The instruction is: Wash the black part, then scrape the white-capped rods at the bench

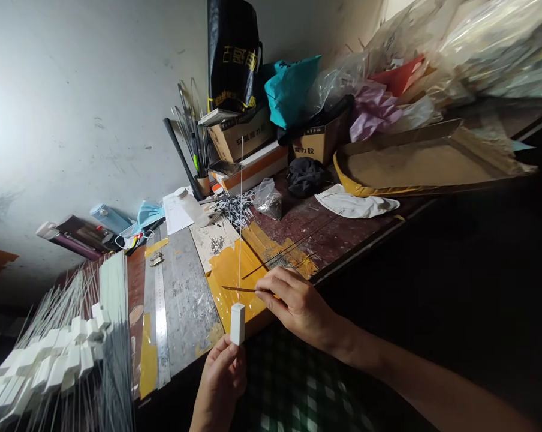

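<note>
My left hand (221,381) is closed around a small white block (237,323), held upright at the table's near edge. A thin white rod (241,228) rises straight up from the block. My right hand (298,303) pinches a thin dark stick (239,289) that lies level and points left, its tip close to the rod just above the block. Under both lies a yellow-taped patch (230,273) of the worktable.
A metal ruler (159,312) runs along the table. At the left lie many white blocks on rods (50,354). A white bottle (190,207), a heap of short dark sticks (237,207), cardboard boxes (241,135), bags and a flat tray (415,162) crowd the back.
</note>
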Available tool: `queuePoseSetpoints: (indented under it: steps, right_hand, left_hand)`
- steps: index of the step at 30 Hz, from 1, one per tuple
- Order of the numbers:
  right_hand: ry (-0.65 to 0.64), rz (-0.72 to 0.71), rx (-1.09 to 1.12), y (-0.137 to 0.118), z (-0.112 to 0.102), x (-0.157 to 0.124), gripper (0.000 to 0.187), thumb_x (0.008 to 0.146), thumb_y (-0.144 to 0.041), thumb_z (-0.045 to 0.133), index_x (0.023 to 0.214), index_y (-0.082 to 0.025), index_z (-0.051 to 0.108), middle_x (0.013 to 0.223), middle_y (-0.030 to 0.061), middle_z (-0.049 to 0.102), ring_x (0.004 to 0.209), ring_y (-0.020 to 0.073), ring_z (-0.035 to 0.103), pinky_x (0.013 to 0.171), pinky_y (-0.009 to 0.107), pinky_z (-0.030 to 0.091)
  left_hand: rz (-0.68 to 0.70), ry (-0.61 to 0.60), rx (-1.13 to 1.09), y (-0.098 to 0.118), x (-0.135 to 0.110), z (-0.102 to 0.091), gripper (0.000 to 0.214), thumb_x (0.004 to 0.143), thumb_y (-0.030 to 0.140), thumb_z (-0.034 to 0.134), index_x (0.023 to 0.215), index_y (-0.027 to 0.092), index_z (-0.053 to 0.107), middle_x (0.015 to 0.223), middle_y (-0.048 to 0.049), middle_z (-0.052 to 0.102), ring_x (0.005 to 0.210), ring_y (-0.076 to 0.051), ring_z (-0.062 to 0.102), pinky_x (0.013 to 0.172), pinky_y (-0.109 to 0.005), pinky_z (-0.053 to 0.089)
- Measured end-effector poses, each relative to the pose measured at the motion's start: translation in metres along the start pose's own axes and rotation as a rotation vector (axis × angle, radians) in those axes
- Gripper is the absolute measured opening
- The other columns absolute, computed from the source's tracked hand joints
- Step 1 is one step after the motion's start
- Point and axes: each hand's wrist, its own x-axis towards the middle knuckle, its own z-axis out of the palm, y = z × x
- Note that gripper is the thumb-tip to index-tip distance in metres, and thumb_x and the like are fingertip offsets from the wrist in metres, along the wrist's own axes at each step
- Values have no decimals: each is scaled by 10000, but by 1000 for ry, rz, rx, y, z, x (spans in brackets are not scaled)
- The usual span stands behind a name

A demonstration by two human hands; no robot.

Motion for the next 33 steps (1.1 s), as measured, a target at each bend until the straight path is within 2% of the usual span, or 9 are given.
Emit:
queuePoseSetpoints:
  steps: [6, 10, 17, 22, 33]
  right_hand:
    - [-29, 0, -7, 2, 0, -2, 64, 941, -155, 572, 965, -191, 619, 854, 34, 639, 821, 174, 607, 783, 320, 515]
    - [-11, -27, -54, 2, 1, -4, 78, 953, -160, 551, 953, -186, 624, 842, 36, 647, 803, 170, 608, 788, 326, 507]
    - [-31, 40, 22, 6, 2, -8, 71, 958, -179, 554, 950, -186, 624, 848, 34, 643, 806, 166, 608, 783, 317, 508]
    - [-55, 55, 69, 7, 2, -11, 74, 958, -163, 550, 941, -186, 618, 845, 23, 644, 798, 158, 611, 785, 309, 499]
    - [-6, 22, 36, 3, 0, -17, 85, 965, -157, 527, 949, -179, 609, 833, 34, 633, 791, 168, 593, 773, 318, 490]
  left_hand:
    - [58, 81, 81, 2, -3, 4, 546, 494, 456, 929, 798, 132, 611, 537, 85, 424, 420, 7, 324, 420, -104, 210]
    - [98, 107, 183, 3, -4, 4, 522, 532, 517, 891, 772, 146, 613, 489, 100, 347, 400, 1, 265, 415, -119, 162]
    - [207, 222, 333, 5, -14, 10, 504, 568, 544, 864, 805, 153, 651, 526, 65, 435, 439, -21, 297, 441, -140, 176]
    - [331, 203, 417, 6, -15, 12, 490, 646, 564, 814, 831, 129, 685, 454, 72, 390, 436, -34, 263, 439, -159, 168]
    - [366, 227, 406, 3, -13, 9, 501, 599, 558, 849, 836, 142, 702, 482, 69, 409, 463, -27, 306, 457, -141, 194]
